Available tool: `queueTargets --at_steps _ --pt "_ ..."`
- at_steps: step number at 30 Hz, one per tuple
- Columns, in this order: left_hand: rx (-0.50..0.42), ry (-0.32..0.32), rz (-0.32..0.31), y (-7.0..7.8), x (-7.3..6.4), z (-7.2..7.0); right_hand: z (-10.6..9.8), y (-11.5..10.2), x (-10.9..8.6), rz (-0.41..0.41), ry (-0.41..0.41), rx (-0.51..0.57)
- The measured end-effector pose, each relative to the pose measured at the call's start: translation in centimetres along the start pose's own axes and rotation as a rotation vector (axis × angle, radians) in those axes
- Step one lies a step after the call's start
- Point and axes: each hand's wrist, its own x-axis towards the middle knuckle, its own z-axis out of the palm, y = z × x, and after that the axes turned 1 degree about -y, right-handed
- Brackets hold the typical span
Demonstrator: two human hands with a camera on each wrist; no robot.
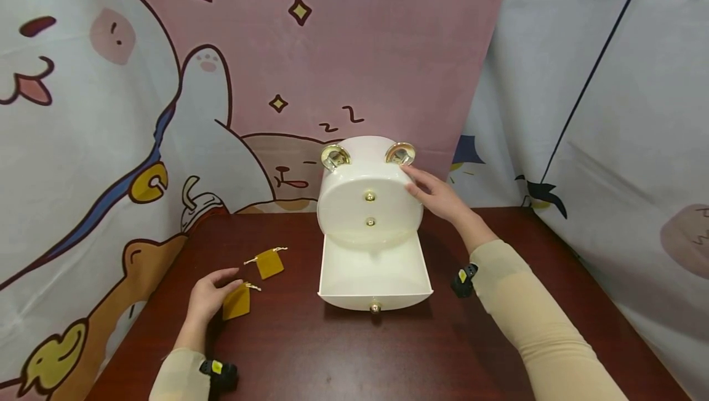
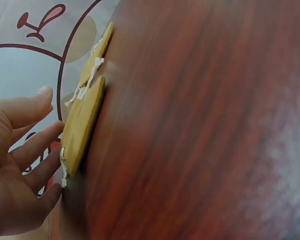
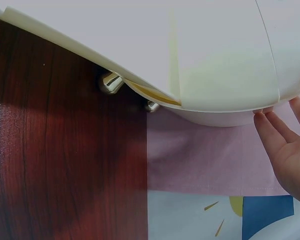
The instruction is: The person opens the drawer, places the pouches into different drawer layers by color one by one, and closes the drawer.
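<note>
A glossy white storage box (image 1: 343,210) with two gold-rimmed ears and gold knobs stands on the table, its lower drawer (image 1: 354,301) pulled out towards me. My right hand (image 1: 440,197) rests its fingertips on the box's upper right side, fingers fairly straight, as the right wrist view also shows on the white wall (image 3: 225,75). At the left, my left hand (image 1: 209,295) is beside the nearer mustard-yellow drawstring pouch (image 1: 237,305), fingers loosely spread; contact is hard to tell. A second yellow pouch (image 1: 269,264) lies just behind it, its white cords spread out.
The dark red wooden table (image 1: 288,352) ends at a cartoon-printed cloth (image 1: 388,50) hanging behind and along both sides. Black wrist cameras (image 1: 464,281) sit on both wrists. The box stands near the table's back edge.
</note>
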Motion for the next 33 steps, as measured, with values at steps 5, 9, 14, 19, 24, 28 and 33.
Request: queueTargets --at_steps 5,9,14,19,24,28,33 --pt "0.04 -0.011 0.006 -0.3 0.1 0.0 0.0 0.0 0.0 0.007 0.0 0.002" --pt "0.054 -0.034 -0.01 -0.5 0.1 0.0 0.0 0.1 0.0 0.0 0.002 0.001" --pt "0.035 -0.047 -0.029 -0.9 0.2 0.0 0.0 0.1 0.0 -0.003 -0.001 0.0" --pt "0.017 -0.042 -0.024 -1.1 0.1 0.0 0.0 0.2 0.0 0.001 -0.002 -0.001" --pt "0.016 -0.023 0.002 -1.3 0.1 0.2 0.0 0.3 0.1 0.01 -0.004 -0.007" --pt "0.044 0.007 0.015 -1.5 0.1 0.4 0.0 0.4 0.0 0.015 -0.006 -0.008" --pt "0.063 0.047 0.012 -1.7 0.1 0.5 0.1 0.5 0.1 0.019 -0.001 -0.006"
